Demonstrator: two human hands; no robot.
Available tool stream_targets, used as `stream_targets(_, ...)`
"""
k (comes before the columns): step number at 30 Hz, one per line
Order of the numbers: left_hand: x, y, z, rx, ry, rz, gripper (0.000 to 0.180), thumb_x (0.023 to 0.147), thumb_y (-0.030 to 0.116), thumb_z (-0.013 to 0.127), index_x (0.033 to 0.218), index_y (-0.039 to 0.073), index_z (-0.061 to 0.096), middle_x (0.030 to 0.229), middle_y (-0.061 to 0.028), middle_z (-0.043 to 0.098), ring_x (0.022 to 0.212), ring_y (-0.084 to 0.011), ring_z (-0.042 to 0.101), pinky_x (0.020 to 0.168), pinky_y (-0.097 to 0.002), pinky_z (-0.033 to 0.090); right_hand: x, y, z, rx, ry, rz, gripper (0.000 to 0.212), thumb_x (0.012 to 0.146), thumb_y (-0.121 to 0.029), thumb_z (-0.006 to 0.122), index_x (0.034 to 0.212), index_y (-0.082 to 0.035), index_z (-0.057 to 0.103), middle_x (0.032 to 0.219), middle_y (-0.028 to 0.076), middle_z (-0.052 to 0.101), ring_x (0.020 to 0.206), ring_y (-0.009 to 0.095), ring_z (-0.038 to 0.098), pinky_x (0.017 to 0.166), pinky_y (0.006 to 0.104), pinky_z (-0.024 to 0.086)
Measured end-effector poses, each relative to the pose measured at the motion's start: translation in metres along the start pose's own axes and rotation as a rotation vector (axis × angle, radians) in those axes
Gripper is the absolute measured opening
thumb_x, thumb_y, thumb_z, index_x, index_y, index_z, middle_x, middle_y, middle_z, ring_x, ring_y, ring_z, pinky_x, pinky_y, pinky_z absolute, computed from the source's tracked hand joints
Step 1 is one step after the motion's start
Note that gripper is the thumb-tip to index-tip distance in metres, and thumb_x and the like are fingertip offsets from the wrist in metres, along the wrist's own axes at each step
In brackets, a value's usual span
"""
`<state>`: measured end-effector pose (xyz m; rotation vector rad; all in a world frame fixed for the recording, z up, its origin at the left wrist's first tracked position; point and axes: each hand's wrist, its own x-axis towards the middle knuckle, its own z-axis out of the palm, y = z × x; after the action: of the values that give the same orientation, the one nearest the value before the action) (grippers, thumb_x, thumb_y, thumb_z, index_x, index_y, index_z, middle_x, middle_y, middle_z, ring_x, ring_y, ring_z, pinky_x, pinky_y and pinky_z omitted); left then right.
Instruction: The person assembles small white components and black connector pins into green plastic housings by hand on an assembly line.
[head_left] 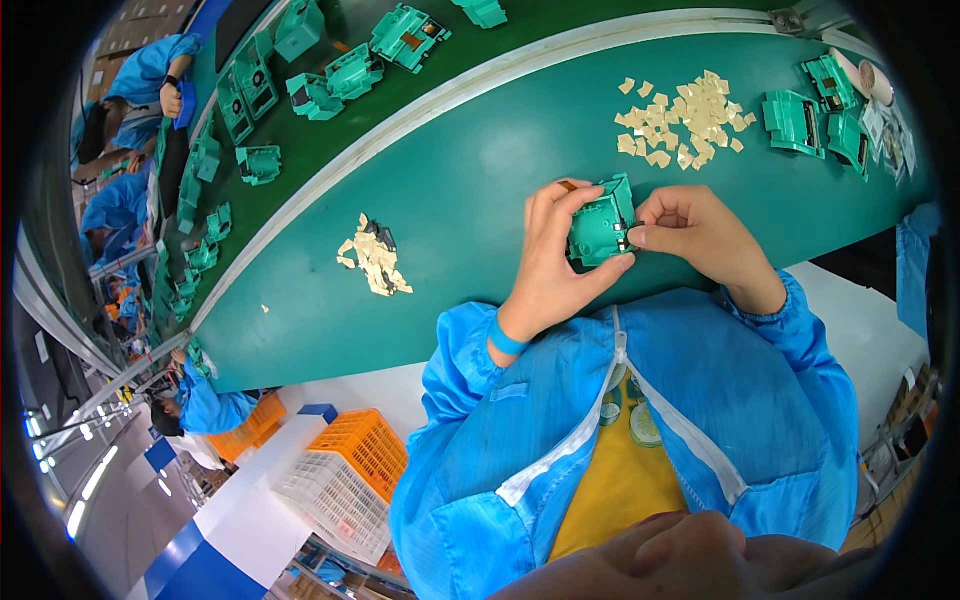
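Over the green worktop, close to my body, a green plastic housing [600, 228] is held with its hollow side showing. My left hand [552, 258] wraps round its left side, thumb along the lower edge and fingers at the top. At the housing's right edge my right hand [690, 228] pinches with thumb and index finger beside a small dark part with bright metal spots [622, 237]. What exactly sits between those fingertips is too small to make out. A brown flexible strip [568, 185] sticks out near my left fingertips.
Beyond my hands lies a scatter of cream paper pieces [690, 115]; a smaller pile [375, 258] with dark bits is at left. Several green housings [795, 122] stand at right beside rolls [875, 82]. A white rail [400, 115] borders the belt carrying more housings [408, 38]. Co-workers [150, 75] sit far left.
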<state>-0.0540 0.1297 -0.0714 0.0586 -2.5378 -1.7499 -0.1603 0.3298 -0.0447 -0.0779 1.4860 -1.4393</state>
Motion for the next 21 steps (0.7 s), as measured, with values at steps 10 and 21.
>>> stream_targets(10, -0.005, 0.016, -0.012, 0.013, -0.055, -0.165, 0.057, 0.077, 0.008, 0.078, 0.129, 0.006, 0.058, 0.139, -0.014, 0.05, 0.128, -0.0298, 0.053, 0.101, -0.0436, 0.048, -0.009, -0.006, 0.012, -0.126, 0.053, -0.045, 0.014, 0.091, -0.009, 0.073, 0.086, 0.003, 0.066, 0.078, 0.001, 0.065, 0.073, 0.005, 0.058, 0.063, 0.0226, 0.045)
stream_targets(21, -0.005, 0.021, -0.01, 0.016, -0.067, -0.22, 0.056, 0.076, -0.001, 0.073, 0.128, 0.006, 0.051, 0.144, -0.0146, 0.044, 0.128, -0.0303, 0.053, 0.097, -0.0431, 0.053, -0.01, -0.007, 0.021, -0.23, 0.068, -0.082, 0.018, 0.09, -0.01, 0.073, 0.085, 0.006, 0.066, 0.073, 0.005, 0.066, 0.067, 0.007, 0.059, 0.059, 0.0249, 0.047)
